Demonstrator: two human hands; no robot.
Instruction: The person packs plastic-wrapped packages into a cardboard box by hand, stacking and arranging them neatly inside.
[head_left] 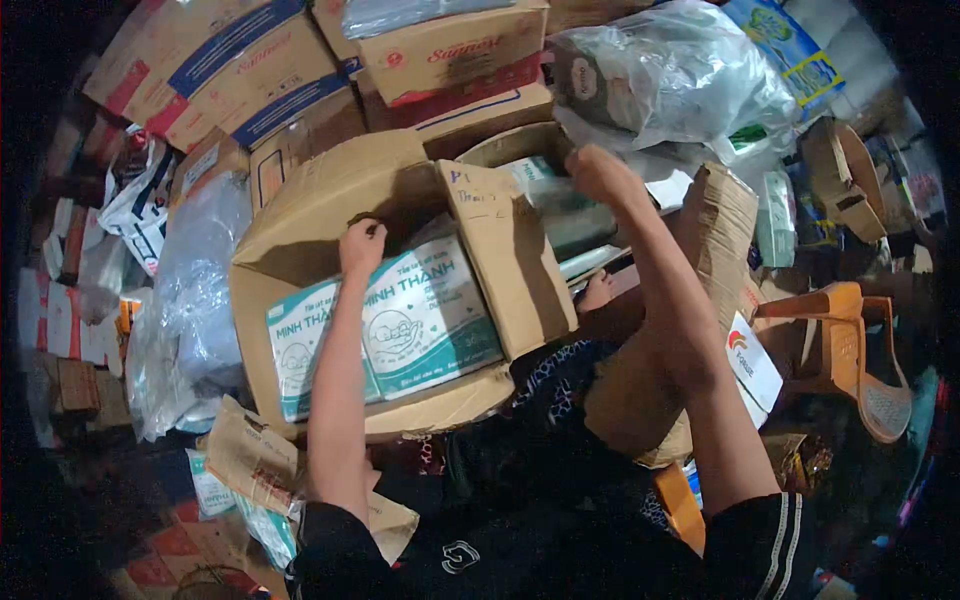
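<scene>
An open cardboard box (pixel 335 210) is tilted in front of me, with white and teal "Minh Thành" packs (pixel 425 320) lying inside. My left hand (pixel 362 247) reaches over the packs to the box's far inner wall. Its fingers are curled at a dark cutout in the cardboard. To the right stands a raised flap (pixel 505 255) with handwriting. Beyond it, a second open box (pixel 545 140) holds another teal pack (pixel 530 172). My right hand (pixel 608 180) is above that box's right side, closed like a fist; what it holds is hidden.
Printed cartons (pixel 450 55) are stacked at the back. Clear plastic bags (pixel 680 70) bulge at the back right, and more plastic wrap (pixel 195 290) stands on the left. An orange plastic chair (pixel 845 330) is at the right. A bare foot (pixel 597 290) shows beside the box.
</scene>
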